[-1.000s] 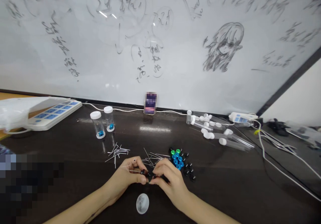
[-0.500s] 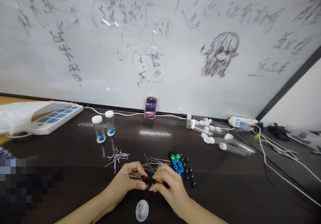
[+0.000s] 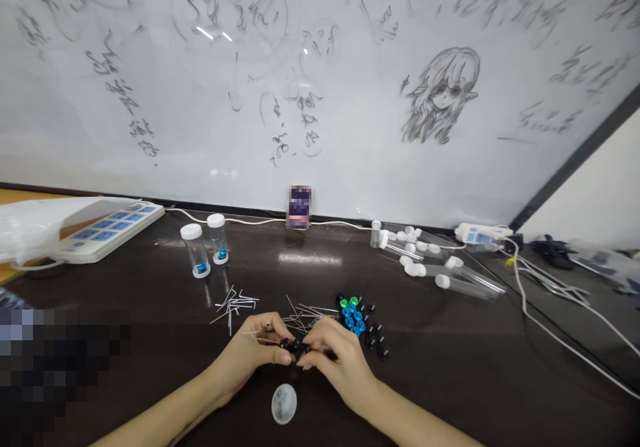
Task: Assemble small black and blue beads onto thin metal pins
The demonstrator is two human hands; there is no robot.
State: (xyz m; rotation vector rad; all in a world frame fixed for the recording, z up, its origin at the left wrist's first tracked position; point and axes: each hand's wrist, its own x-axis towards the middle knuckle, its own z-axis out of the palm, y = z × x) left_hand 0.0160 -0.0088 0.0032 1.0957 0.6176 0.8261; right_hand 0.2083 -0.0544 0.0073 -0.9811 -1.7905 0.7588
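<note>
My left hand and my right hand meet at the near middle of the dark table. Both pinch small black parts held on a thin metal pin between the fingertips. Just beyond my fingers lies a heap of bent metal pins. To the right of it sits a cluster of small blue, green and black caps. A white lid lies on the table under my wrists.
Two upright capped vials with blue parts stand at the back left, beside a white power strip. Several empty capped tubes lie at the back right. White cables run along the right. A whiteboard rises behind.
My hands stay together on the same small parts, with only slight finger shifts. The view dipped and came back up.
</note>
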